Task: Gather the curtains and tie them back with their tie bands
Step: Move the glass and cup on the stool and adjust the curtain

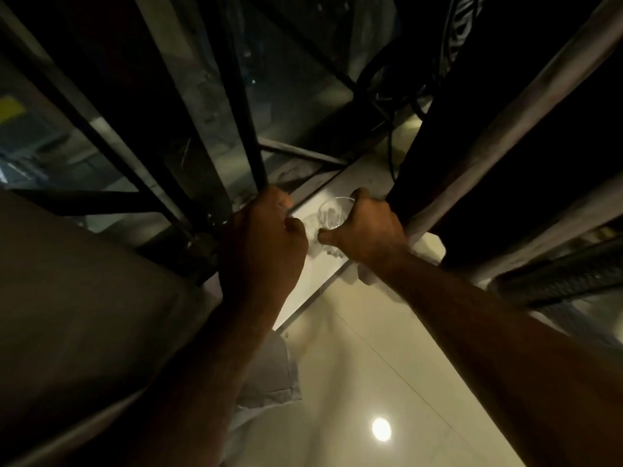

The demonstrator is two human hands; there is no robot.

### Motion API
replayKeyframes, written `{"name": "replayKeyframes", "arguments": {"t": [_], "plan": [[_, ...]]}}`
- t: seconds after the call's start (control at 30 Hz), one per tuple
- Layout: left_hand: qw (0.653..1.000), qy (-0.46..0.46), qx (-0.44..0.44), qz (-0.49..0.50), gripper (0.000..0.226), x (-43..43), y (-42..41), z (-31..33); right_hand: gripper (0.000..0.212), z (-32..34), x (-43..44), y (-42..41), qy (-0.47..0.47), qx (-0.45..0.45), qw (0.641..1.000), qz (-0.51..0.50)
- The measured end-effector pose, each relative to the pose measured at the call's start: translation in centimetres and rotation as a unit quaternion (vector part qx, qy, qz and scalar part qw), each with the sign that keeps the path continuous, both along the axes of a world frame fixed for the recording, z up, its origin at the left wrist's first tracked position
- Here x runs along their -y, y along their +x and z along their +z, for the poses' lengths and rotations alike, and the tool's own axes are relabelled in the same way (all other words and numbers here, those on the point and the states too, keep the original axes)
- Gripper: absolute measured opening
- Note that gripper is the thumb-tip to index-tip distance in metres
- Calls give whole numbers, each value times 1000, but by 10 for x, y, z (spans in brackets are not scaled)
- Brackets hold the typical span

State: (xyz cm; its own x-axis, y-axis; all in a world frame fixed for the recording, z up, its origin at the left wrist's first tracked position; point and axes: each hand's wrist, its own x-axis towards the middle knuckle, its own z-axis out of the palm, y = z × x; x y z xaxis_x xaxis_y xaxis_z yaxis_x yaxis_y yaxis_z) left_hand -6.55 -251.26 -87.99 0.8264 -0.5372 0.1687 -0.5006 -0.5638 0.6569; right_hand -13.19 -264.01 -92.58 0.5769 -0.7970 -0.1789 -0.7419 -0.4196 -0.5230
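Head view: right hand (367,227) curled round clear glass tumbler (332,215) on white window sill (357,176); left hand (266,237) curled, hold unclear. Grey fabric curtain (84,298) at left (ungathered, no band visible). Risk: tumbler knocked off sill by swung fabric.

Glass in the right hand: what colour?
Clear, colourless glass; the right hand grips it. Head view, the only one.

A grey-brown curtain (84,298) is seen bunched at the left of the window, with its hemmed lower edge hung down toward the tiled floor. A dark curtain (499,136) with pale folds is hung at the right, beside the sill's end.
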Motion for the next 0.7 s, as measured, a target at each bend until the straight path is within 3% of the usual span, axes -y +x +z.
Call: {"name": "replayKeyframes", "arguments": {"t": [0.33, 0.47, 0.6, 0.7], "plan": [[996, -65, 10, -64, 19, 21, -71, 134, 64, 194, -15, -128, -31, 14, 998, -49], [985, -122, 13, -119, 18, 43, -110, 211, 79, 285, -5, -192, -80, 58, 990, -101], [959, -195, 15, -205, 15, 75, -168, 290, 71, 364, 11, -271, -123, 83, 976, -162], [940, -216, 29, -263, 14, 102, -217, 329, 78, 398, 30, -326, -165, 86, 959, -215]]}}
